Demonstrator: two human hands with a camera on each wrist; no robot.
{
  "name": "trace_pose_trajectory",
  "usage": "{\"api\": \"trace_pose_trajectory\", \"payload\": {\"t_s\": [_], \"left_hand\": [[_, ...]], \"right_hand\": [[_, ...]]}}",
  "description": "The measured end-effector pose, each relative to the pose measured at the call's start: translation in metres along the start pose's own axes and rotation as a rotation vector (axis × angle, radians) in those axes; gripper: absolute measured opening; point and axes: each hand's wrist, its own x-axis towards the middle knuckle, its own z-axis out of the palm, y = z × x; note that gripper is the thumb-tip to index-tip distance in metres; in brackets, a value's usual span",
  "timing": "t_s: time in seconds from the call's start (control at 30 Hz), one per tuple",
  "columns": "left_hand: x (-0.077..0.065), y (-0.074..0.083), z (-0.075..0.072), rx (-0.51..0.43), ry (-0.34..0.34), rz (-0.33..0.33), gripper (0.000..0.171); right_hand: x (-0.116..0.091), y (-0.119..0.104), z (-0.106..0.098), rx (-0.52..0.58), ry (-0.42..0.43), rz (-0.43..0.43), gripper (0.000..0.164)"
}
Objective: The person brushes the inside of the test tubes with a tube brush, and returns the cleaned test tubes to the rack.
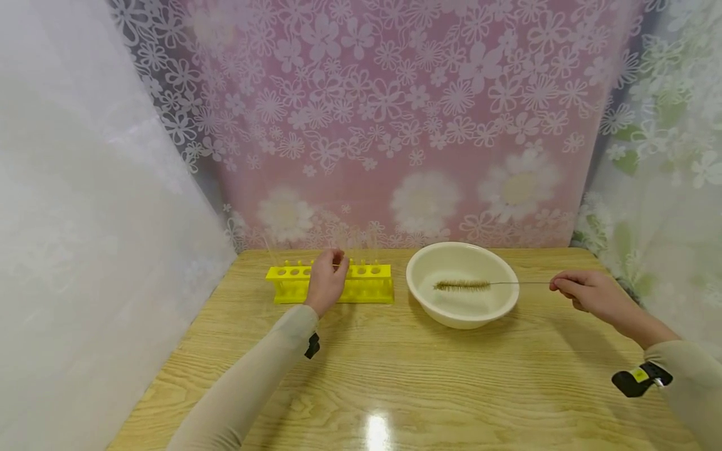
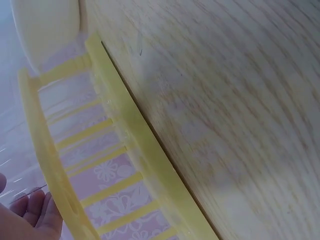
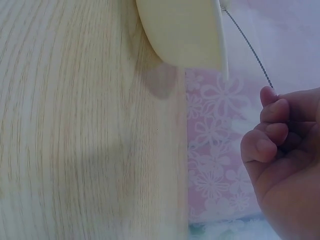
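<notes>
My left hand (image 1: 328,280) reaches over a yellow test tube rack (image 1: 369,300), fingers bent at its top bar among clear glass test tubes (image 1: 373,244). In the left wrist view its fingers (image 2: 36,207) lie beside the rack's top bar with a thin dark line at the tips; I cannot tell whether they grip a tube. My right hand (image 1: 586,297) pinches the twisted wire handle of a test tube brush (image 1: 462,285). The brush's tan bristles lie over the inside of a cream basin (image 1: 420,297), its wire crossing the right rim. In the right wrist view the wire (image 3: 250,47) runs to the fingertips.
Both stand on a wood-grain table (image 1: 361,369), the basin right of the rack. Behind the table hangs a pink flowered curtain (image 1: 361,125). A pale sheet (image 1: 113,219) borders the left side, and a flowered one (image 1: 665,175) the right.
</notes>
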Motion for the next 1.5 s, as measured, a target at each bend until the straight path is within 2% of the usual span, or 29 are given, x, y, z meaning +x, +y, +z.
{"api": "trace_pose_trajectory", "payload": {"t_s": [0.2,0.4,0.8,0.9,1.0,1.1,1.3,1.4,1.5], "left_hand": [[0.001,0.0,0.002,-0.002,0.016,0.029,0.025],[0.004,0.008,0.001,-0.047,0.06,0.062,0.035],[0.015,0.034,-0.019,-0.128,0.21,0.173,0.034],[0.014,0.04,-0.021,-0.147,0.228,0.209,0.03],[0.009,0.046,-0.019,-0.155,0.192,0.241,0.026],[0.003,0.05,-0.012,-0.148,0.126,0.272,0.027],[-0.01,0.052,0.006,-0.061,0.0,0.327,0.022],[-0.016,0.053,0.013,-0.007,-0.05,0.332,0.015],[-0.021,0.054,0.018,0.047,-0.082,0.328,0.016]], "right_hand": [[-0.001,0.0,-0.002,0.024,0.004,-0.003,0.047],[-0.003,0.002,-0.002,0.009,0.011,-0.01,0.047],[-0.004,0.001,-0.005,0.036,0.019,0.001,0.05],[-0.003,0.001,-0.006,0.053,0.025,0.005,0.049],[-0.003,0.002,-0.008,0.063,0.035,-0.001,0.048],[-0.004,0.001,-0.01,0.066,0.043,-0.003,0.047],[-0.005,-0.002,-0.013,0.062,0.04,-0.004,0.046],[-0.005,-0.003,-0.014,0.07,0.051,0.002,0.045],[-0.006,-0.003,-0.016,0.073,0.054,-0.005,0.044]]}}
